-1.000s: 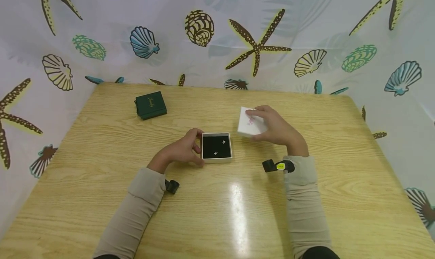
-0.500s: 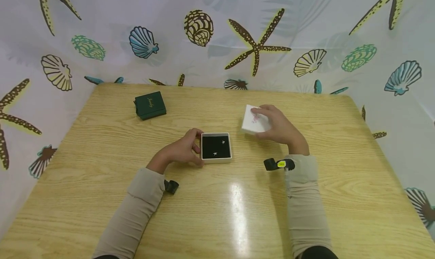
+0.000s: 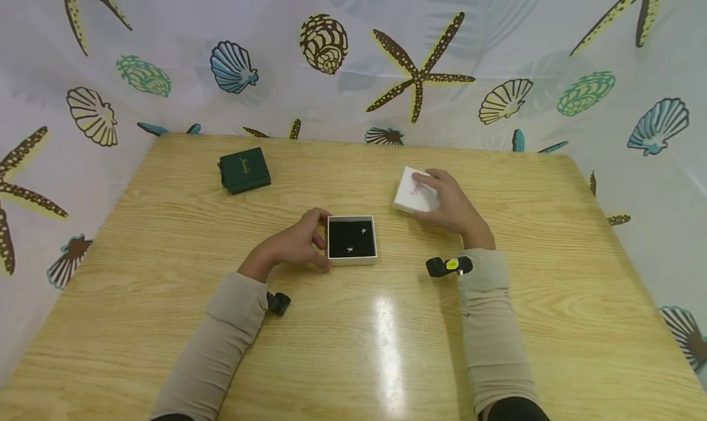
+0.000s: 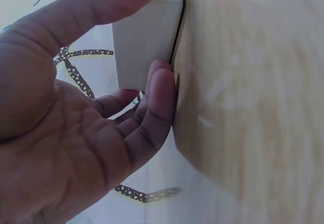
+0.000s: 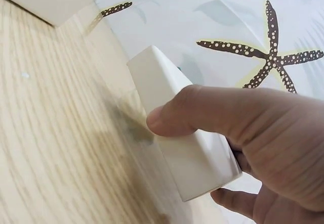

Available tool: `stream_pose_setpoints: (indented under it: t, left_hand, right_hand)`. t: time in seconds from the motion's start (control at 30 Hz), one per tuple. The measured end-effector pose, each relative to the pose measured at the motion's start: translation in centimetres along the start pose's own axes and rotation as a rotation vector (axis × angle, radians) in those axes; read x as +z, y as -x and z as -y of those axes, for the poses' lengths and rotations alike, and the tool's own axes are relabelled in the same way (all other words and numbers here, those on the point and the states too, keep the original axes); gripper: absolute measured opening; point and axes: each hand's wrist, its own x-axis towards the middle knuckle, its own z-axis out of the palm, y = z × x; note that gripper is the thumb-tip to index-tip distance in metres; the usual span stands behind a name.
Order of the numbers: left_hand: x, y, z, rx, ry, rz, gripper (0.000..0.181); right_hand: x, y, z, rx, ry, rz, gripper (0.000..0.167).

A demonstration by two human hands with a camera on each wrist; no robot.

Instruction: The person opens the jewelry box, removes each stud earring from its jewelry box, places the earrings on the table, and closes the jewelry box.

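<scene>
Two silvery stars point(image 3: 363, 231) lay in the square white box point(image 3: 353, 261) my left hand point(image 3: 298, 240) gripped; my right hand point(image 3: 454, 209) pinched a pink-printed, square white lid point(image 3: 407, 193).

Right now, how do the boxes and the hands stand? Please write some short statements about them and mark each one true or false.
1. The right hand holds a white lid. True.
2. The left hand touches the open white box. True.
3. The white lid covers the open white box. False: the two are apart.
4. Three star-shaped pieces show in the open white box. False: two star-shaped pieces show.
5. The green box lies farther back than the open white box. True.
</scene>
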Motion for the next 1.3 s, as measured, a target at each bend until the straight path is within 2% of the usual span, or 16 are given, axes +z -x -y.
stream_pose_setpoints:
  t: [0.2,0.63,1.13,1.3]
  left_hand:
    - [-0.1,0.2,-0.2,0.014,0.002,0.007,0.095]
    - [-0.1,0.1,-0.1,0.021,0.005,0.006,0.094]
    - [0.0,0.1,0.0,0.020,0.002,0.005,0.094]
    - [0.0,0.1,0.0,0.019,0.002,0.006,0.094]
  right_hand:
    - [0.7,-0.3,-0.8,0.031,-0.017,0.024,0.081]
    - [1.5,-0.4,-1.5,0.028,-0.074,0.041,0.079]
    - [1.7,-0.6,-1.7,0.054,-0.052,0.047,0.077]
    - [1.5,-0.6,-1.2,0.037,-0.025,0.034,0.077]
